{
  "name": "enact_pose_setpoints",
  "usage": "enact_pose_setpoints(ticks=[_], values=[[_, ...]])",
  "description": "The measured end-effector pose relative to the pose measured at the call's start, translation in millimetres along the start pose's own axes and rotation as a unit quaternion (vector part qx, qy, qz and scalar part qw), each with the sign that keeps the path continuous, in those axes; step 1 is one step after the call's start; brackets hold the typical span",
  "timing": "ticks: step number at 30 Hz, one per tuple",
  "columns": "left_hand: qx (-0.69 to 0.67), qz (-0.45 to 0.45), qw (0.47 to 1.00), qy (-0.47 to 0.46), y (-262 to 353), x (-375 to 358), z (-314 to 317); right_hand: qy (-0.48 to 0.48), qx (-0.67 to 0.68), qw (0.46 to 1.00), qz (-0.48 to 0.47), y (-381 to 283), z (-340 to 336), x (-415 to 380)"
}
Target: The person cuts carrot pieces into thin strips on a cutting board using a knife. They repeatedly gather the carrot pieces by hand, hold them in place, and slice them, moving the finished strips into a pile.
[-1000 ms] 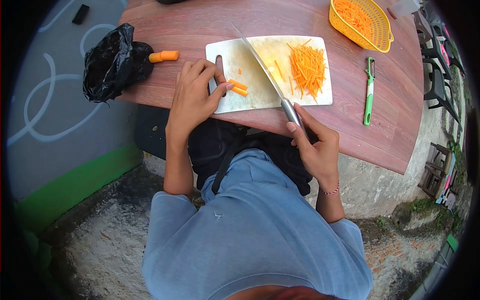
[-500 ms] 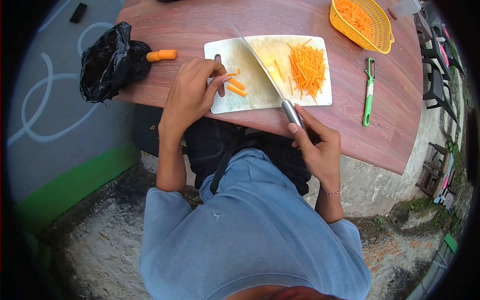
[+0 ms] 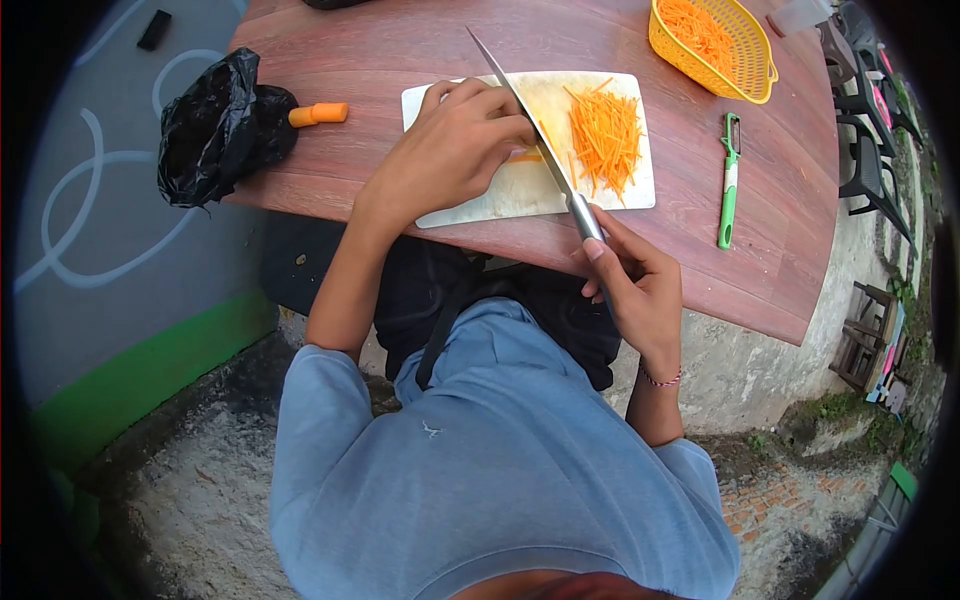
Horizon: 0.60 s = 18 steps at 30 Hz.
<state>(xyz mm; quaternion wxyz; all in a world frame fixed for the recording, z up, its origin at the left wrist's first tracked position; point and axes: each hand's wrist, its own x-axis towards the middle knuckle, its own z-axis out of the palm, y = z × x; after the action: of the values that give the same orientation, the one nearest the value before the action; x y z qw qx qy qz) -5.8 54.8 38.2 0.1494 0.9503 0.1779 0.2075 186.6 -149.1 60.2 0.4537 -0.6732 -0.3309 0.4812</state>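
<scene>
Left hand [image 3: 455, 150] slid right across the board [image 3: 520, 195] to the knife [image 3: 525, 110].

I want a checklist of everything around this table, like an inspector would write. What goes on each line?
Surface: reddish wooden table, with a white cutting board near its front edge.
Job's things: knife slanting over the board; carrot piece under the left hand; pile of carrot strips on the board's right side.
Clutter: carrot chunk beside a black plastic bag; green peeler; yellow basket holding shredded carrot.
Grippers: left hand presses on the board by the blade; right hand grips the knife handle.
Cables: nothing seen.
Surroundings: painted floor at left, concrete ground below, stacked chairs at right.
</scene>
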Motion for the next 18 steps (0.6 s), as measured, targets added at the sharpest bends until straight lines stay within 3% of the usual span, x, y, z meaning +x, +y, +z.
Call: enact_pose_setpoints(ticks=[2, 5, 9, 18], values=[[-0.038, -0.034, 0.996, 0.074, 0.8, 1.6, 0.6, 0.002, 0.0, 1.0, 0.004, -2.2, -1.1, -0.2], [-0.033, -0.088, 0.992, 0.086, 5.2, -13.4, 0.3, 0.006, -0.013, 1.0, 0.008, -1.8, -2.4, -1.8], [-0.026, -0.104, 0.993, 0.056, 21.9, -34.5, 4.7, -0.003, -0.039, 0.999, 0.012, -6.1, -4.6, -1.3], [0.05, -0.098, 0.986, 0.124, 25.0, -32.9, 23.6, -0.021, -0.038, 0.999, 0.018, -6.7, -7.9, -10.3]])
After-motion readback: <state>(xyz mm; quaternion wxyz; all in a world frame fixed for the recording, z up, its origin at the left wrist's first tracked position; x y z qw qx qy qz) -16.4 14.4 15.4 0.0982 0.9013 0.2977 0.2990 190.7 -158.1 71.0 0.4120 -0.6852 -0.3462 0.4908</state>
